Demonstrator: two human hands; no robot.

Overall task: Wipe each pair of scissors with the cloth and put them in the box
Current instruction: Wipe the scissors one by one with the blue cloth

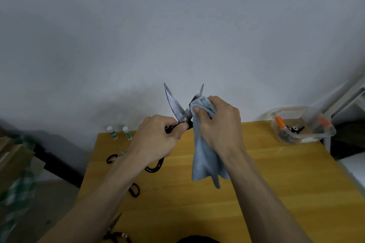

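My left hand (158,138) grips the black-handled steel scissors (178,108) above the yellow wooden table (276,183), blades spread, tips pointing up and away. My right hand (217,122) pinches the pale blue cloth (205,156) around the right blade.

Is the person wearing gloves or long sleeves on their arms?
No. Both arms are bare all the way down the picture, with no sleeves showing. The left hand and the right hand have no gloves, and I see no rings, watch or bracelet. The fingers are bare, with short nails.
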